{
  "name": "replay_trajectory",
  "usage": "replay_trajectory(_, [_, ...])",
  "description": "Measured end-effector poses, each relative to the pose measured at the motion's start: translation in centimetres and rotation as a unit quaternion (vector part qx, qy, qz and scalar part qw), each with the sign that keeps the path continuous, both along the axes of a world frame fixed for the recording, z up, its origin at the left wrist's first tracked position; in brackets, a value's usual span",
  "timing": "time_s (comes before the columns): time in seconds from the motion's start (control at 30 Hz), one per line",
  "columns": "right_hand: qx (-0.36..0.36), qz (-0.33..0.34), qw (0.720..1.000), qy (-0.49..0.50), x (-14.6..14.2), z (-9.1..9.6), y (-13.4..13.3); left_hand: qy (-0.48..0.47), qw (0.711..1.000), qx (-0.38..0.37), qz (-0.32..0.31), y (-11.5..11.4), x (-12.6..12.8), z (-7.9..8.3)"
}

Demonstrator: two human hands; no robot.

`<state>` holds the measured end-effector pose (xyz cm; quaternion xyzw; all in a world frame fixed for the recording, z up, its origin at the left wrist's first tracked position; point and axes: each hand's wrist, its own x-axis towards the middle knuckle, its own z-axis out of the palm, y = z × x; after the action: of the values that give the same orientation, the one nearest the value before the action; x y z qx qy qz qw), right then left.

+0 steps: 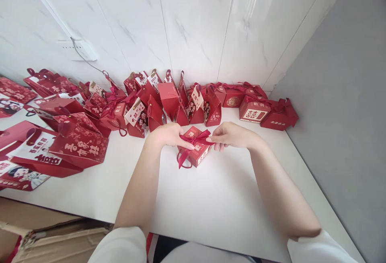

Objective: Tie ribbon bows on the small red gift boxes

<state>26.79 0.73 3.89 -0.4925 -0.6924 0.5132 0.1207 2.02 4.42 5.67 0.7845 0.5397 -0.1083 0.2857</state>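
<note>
A small red gift box (pixel 197 157) with white lettering lies on the white table in front of me, a twisted red cord handle (pixel 187 165) at its lower left. Across its top runs a dark red ribbon (pixel 199 136) tied in a bow, one tail hanging down on the left. My left hand (pixel 171 135) is at the bow's left side, closed on the ribbon, its index finger lying along the box top. On the other side, my right hand (pixel 231 135) pinches the ribbon's right part between thumb and fingers.
Red gift boxes with bows (pixel 255 108) stand along the tiled wall (pixel 196 25). Several red gift bags (pixel 81 138) crowd the table's left side. A grey panel (pixel 340 106) borders the right edge; an open cardboard box (pixel 57 239) sits below the front left edge.
</note>
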Motion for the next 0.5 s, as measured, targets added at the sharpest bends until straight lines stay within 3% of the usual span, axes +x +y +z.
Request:
replay_trajectory(0.2, [-0.016, 0.061, 0.998, 0.015, 0.6, 0.2, 0.0, 0.002, 0.999, -0.006, -0.052, 0.0, -0.4, 0.6])
replay_trajectory(0.5, [-0.007, 0.082, 0.994, -0.076, 0.6, -1.0, 0.5, -0.016, 0.999, -0.004, -0.034, -0.2, -0.5, 0.3])
